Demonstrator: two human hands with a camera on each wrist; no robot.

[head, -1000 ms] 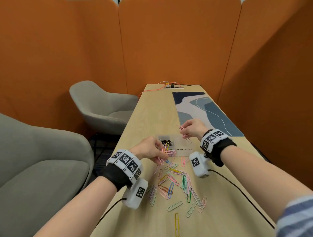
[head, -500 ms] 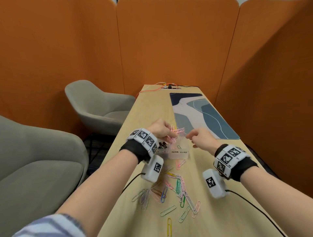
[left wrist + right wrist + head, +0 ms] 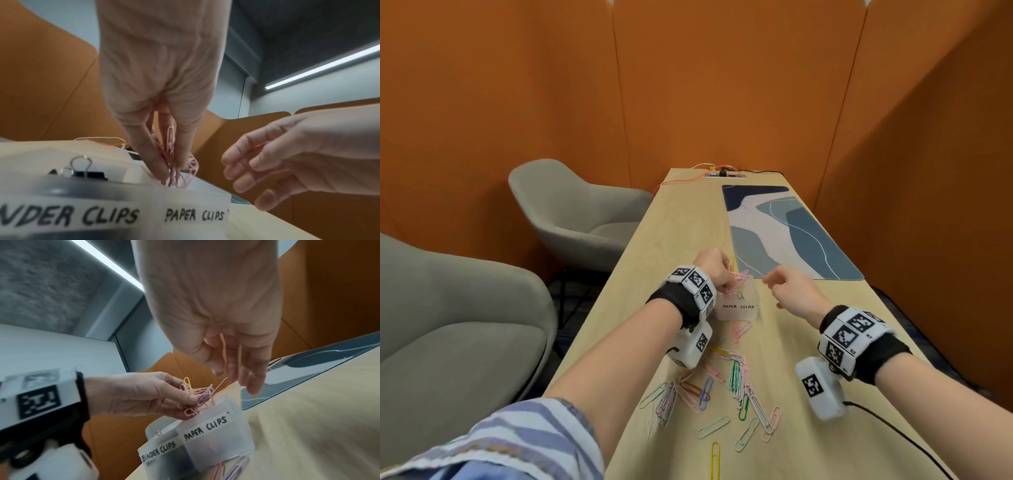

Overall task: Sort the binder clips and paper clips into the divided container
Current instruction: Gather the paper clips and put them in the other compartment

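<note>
The clear divided container (image 3: 739,308) stands mid-table, labelled BINDER CLIPS and PAPER CLIPS (image 3: 205,426). My left hand (image 3: 717,274) pinches a bunch of mostly pink paper clips (image 3: 172,155) over the paper clip compartment, and their lower ends dip inside. Black binder clips (image 3: 82,172) lie in the other compartment. My right hand (image 3: 787,287) hovers just right of the container. Its fingers are loosely curled, with one thin paper clip (image 3: 224,350) lying inside them. Several loose coloured paper clips (image 3: 722,383) are scattered on the table nearer to me.
A blue patterned desk mat (image 3: 791,233) lies beyond the container on the right. Grey chairs (image 3: 578,212) stand left of the narrow table. Orange partitions (image 3: 722,85) close in the back and right. A black cable (image 3: 893,428) trails from my right wrist. One yellow clip (image 3: 715,459) lies near the front edge.
My left hand rose from the loose pile with a bunch of paper clips and carried it forward to the paper clip compartment. My right hand drew back from above the container to its right side.
</note>
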